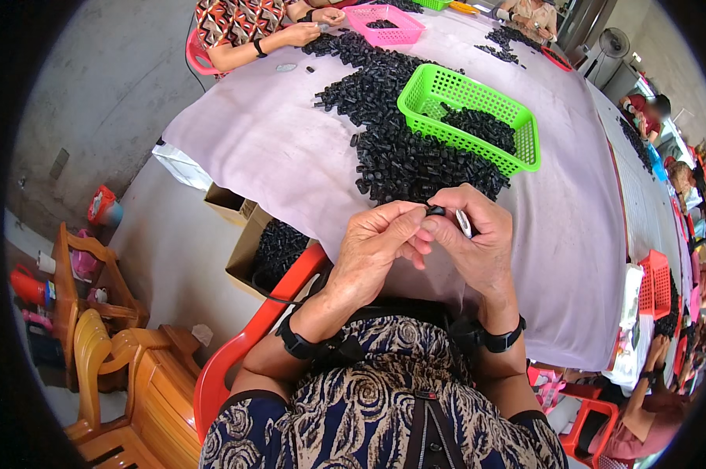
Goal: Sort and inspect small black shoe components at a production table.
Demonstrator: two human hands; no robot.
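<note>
Between my two hands, over the near edge of the cloth-covered table, is a small black part (436,210). My right hand (478,230) pinches it between thumb and fingers. A small tool with a white end (464,223) also sits in that hand; its exact kind is hard to make out. My left hand (388,233) is closed, its thumb and forefinger pressed together at the part's left end. Just beyond my hands lies a large heap of the same small black parts (400,160). A green perforated basket (470,117) stands on the heap's right side, partly filled with black parts.
A pale cloth (568,258) covers the table. A cardboard box (251,250) of black parts stands at the lower left, by my red chair (259,320). Across the table a person's hands (302,33) work near a pink basket (384,23). Wooden chairs (142,367) stand left.
</note>
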